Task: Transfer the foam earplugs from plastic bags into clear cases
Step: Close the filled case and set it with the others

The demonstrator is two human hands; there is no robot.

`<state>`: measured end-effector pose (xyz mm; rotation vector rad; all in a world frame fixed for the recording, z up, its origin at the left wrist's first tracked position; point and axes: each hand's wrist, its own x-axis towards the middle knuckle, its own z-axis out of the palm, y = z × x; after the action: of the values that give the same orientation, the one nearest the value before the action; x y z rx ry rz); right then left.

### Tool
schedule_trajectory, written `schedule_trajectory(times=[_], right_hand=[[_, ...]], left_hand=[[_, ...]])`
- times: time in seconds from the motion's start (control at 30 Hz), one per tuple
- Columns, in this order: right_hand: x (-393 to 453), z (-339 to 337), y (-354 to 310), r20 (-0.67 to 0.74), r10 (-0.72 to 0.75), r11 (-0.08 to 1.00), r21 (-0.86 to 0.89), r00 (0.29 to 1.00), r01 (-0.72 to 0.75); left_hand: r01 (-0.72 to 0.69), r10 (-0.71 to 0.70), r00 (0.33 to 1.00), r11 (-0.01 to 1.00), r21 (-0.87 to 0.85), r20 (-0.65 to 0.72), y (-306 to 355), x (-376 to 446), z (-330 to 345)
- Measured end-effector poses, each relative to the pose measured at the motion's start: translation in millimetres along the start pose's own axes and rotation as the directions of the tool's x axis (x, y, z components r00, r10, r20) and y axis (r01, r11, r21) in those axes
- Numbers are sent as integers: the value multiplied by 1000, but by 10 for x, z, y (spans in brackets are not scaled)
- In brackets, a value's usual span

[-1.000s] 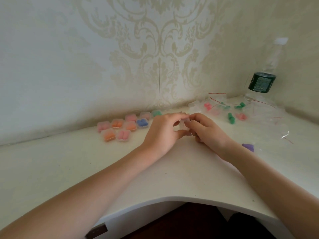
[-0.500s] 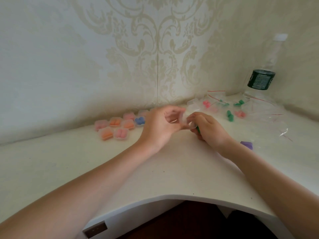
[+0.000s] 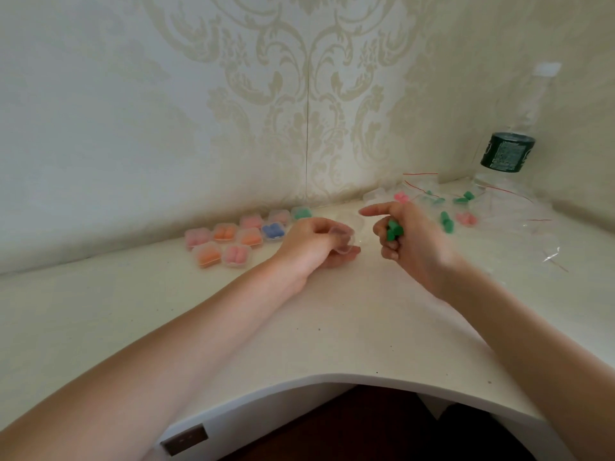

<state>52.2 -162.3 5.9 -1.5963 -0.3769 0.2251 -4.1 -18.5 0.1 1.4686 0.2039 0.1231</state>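
My left hand (image 3: 314, 246) holds a small clear case (image 3: 344, 242) between thumb and fingers, just above the white desk. My right hand (image 3: 404, 236) is a short way to its right, its lower fingers curled round green foam earplugs (image 3: 394, 230) while the index finger points left. Several filled cases (image 3: 233, 241) with pink, orange, blue and green earplugs lie in a cluster to the left. Clear plastic bags (image 3: 466, 207) with green and pink earplugs lie at the back right.
A clear water bottle (image 3: 509, 151) with a dark green label stands in the back right corner. Patterned walls close off the back and right of the white desk (image 3: 299, 327). The desk's curved front edge runs below my forearms.
My hands have drawn apart. The left keeps the clear case, and the right has moved to the right with the green earplugs, which now show in its fingers.
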Motion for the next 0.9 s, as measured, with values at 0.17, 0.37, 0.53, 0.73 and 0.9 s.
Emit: schedule_trajectory(times=[0.17, 0.37, 0.53, 0.73, 0.9], right_hand=[[-15, 4, -63, 128, 45, 969, 235, 991, -74], [-62, -15, -40, 17, -143, 983, 120, 990, 140], [-85, -36, -96, 56, -252, 965, 85, 966, 247], [-92, -27, -32, 191, -236, 961, -97, 953, 258], [-93, -26, -19, 172, -201, 958, -169, 964, 230]], left_hand=[[-35, 14, 991, 986, -161, -135, -40, 47, -26], [-86, 93, 985, 995, 54, -146, -42, -31, 13], [-114, 131, 981, 986, 122, -141, -64, -45, 45], [-30, 33, 998, 997, 75, -47, 14, -35, -19], [167, -156, 976, 983, -69, 149, 142, -19, -125]])
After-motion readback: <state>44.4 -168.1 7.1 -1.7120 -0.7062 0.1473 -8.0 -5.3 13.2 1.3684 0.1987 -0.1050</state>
